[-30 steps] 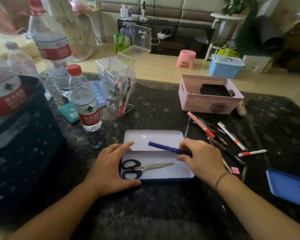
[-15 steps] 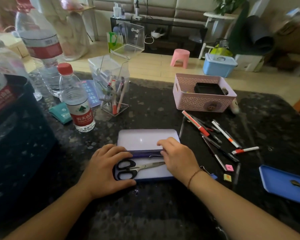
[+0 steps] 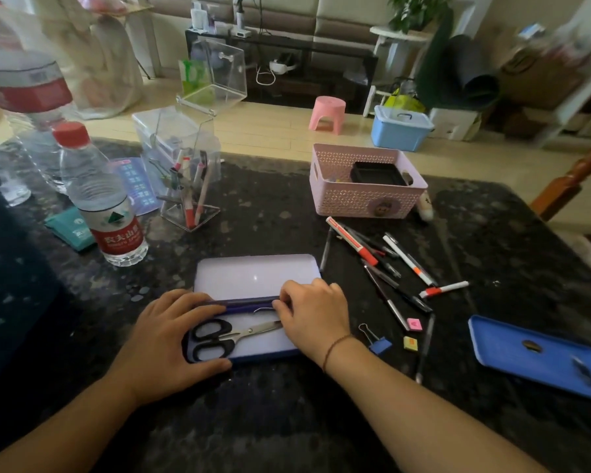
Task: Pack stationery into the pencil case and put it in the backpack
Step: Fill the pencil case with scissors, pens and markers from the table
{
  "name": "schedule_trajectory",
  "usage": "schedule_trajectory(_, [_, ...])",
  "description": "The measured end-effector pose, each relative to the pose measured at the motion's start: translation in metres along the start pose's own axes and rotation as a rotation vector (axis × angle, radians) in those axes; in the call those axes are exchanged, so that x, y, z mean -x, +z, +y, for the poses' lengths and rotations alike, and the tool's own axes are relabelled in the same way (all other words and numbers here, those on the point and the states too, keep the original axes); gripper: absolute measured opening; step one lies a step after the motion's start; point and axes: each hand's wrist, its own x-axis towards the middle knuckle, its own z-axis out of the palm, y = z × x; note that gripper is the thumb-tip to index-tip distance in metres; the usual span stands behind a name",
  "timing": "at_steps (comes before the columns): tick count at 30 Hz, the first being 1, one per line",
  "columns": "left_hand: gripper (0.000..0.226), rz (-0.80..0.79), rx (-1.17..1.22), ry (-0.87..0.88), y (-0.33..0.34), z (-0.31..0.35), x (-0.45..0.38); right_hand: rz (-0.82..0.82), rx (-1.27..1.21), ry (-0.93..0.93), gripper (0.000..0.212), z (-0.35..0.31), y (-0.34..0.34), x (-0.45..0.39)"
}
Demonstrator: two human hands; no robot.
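The open pencil case lies flat on the dark table, its pale lid folded back. Black-handled scissors lie in the tray. A purple pen lies along the tray's back edge. My left hand clasps the case's left end, thumb on the front rim. My right hand covers the tray's right end, fingertips pinched on the pen's right end. Several loose pens and markers lie to the right. A dark bag fills the left edge.
A blue binder clip, a pink eraser and a yellow eraser lie right of my wrist. A pink basket, a clear pen holder, water bottles and a blue tray stand around.
My right hand has lowered the purple pen from above the case into the tray's back edge and stays on its end. My left hand has kept its hold on the case.
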Motion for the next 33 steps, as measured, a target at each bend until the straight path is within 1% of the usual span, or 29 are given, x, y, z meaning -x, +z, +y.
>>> schedule_trajectory(2, [0.079, 0.013, -0.004, 0.005, -0.001, 0.001, -0.001, 0.030, -0.143, 0.004, 0.020, 0.008, -0.010, 0.003])
schedule_trajectory(3, [0.080, 0.024, -0.006, 0.014, -0.002, 0.002, -0.001, 0.075, -0.183, 0.015, 0.017, 0.016, -0.017, 0.006])
schedule_trajectory(5, [0.083, 0.038, -0.006, 0.024, -0.003, 0.005, -0.001, 0.194, -0.162, 0.066, 0.010, 0.044, -0.033, 0.012])
schedule_trajectory(6, [0.084, 0.040, -0.003, 0.020, -0.004, 0.006, -0.001, 0.220, -0.123, 0.115, 0.008, 0.063, -0.043, 0.015])
schedule_trajectory(7, [0.085, 0.042, 0.000, 0.013, -0.004, 0.007, -0.001, 0.206, -0.090, 0.174, 0.007, 0.082, -0.052, 0.019])
schedule_trajectory(9, [0.087, 0.043, 0.001, 0.000, -0.006, 0.009, -0.001, 0.088, -0.071, 0.236, 0.012, 0.115, -0.070, 0.031])
schedule_trajectory(11, [0.088, 0.035, -0.003, -0.009, -0.007, 0.009, 0.000, -0.052, -0.009, 0.174, 0.018, 0.127, -0.077, 0.048])
schedule_trajectory(12, [0.089, 0.033, -0.004, -0.013, -0.007, 0.009, 0.000, -0.100, 0.057, 0.132, 0.027, 0.124, -0.076, 0.057])
schedule_trajectory(14, [0.092, 0.033, 0.004, -0.031, -0.007, 0.009, 0.001, -0.147, 0.204, 0.066, 0.045, 0.113, -0.068, 0.071])
schedule_trajectory(15, [0.093, 0.033, 0.012, -0.040, -0.007, 0.008, 0.001, -0.177, 0.249, 0.046, 0.047, 0.105, -0.064, 0.074])
schedule_trajectory(17, [0.094, 0.032, 0.020, -0.043, -0.006, 0.007, 0.002, -0.224, 0.236, 0.050, 0.035, 0.093, -0.059, 0.074])
schedule_trajectory(18, [0.094, 0.028, 0.019, -0.041, -0.006, 0.006, 0.003, -0.241, 0.186, 0.092, 0.028, 0.089, -0.061, 0.071])
schedule_trajectory(19, [0.094, 0.022, 0.018, -0.043, -0.006, 0.005, 0.003, -0.238, 0.127, 0.133, 0.024, 0.085, -0.065, 0.065])
schedule_trajectory(20, [0.095, 0.019, 0.018, -0.048, -0.005, 0.004, 0.003, -0.187, 0.055, 0.141, 0.023, 0.082, -0.070, 0.057])
schedule_trajectory(21, [0.094, 0.018, 0.018, -0.051, -0.005, 0.003, 0.004, -0.110, -0.031, 0.092, 0.022, 0.080, -0.074, 0.048])
schedule_trajectory(22, [0.094, 0.017, 0.015, -0.052, -0.004, 0.003, 0.004, -0.073, -0.094, -0.006, 0.021, 0.075, -0.077, 0.038])
schedule_trajectory(23, [0.094, 0.014, 0.012, -0.052, -0.003, 0.003, 0.004, -0.096, -0.112, -0.123, 0.021, 0.067, -0.078, 0.028])
schedule_trajectory(24, [0.094, 0.014, 0.011, -0.050, -0.003, 0.003, 0.003, -0.161, -0.073, -0.227, 0.022, 0.059, -0.078, 0.018])
schedule_trajectory(26, [0.095, 0.020, 0.018, -0.044, -0.003, 0.003, 0.003, -0.270, 0.157, -0.360, 0.025, 0.046, -0.070, 0.003])
schedule_trajectory(28, [0.095, 0.036, 0.030, -0.032, -0.004, 0.003, 0.002, -0.312, 0.394, -0.435, 0.024, 0.041, -0.061, -0.004])
schedule_trajectory(29, [0.095, 0.037, 0.033, -0.031, -0.003, 0.003, 0.002, -0.327, 0.454, -0.456, 0.024, 0.040, -0.058, -0.006])
schedule_trajectory(31, [0.095, 0.023, 0.026, -0.038, -0.003, 0.003, 0.002, -0.298, 0.492, -0.503, 0.024, 0.039, -0.055, -0.005])
schedule_trajectory(33, [0.095, 0.009, 0.032, -0.053, -0.003, 0.003, 0.002, -0.252, 0.503, -0.495, 0.022, 0.040, -0.052, -0.003])
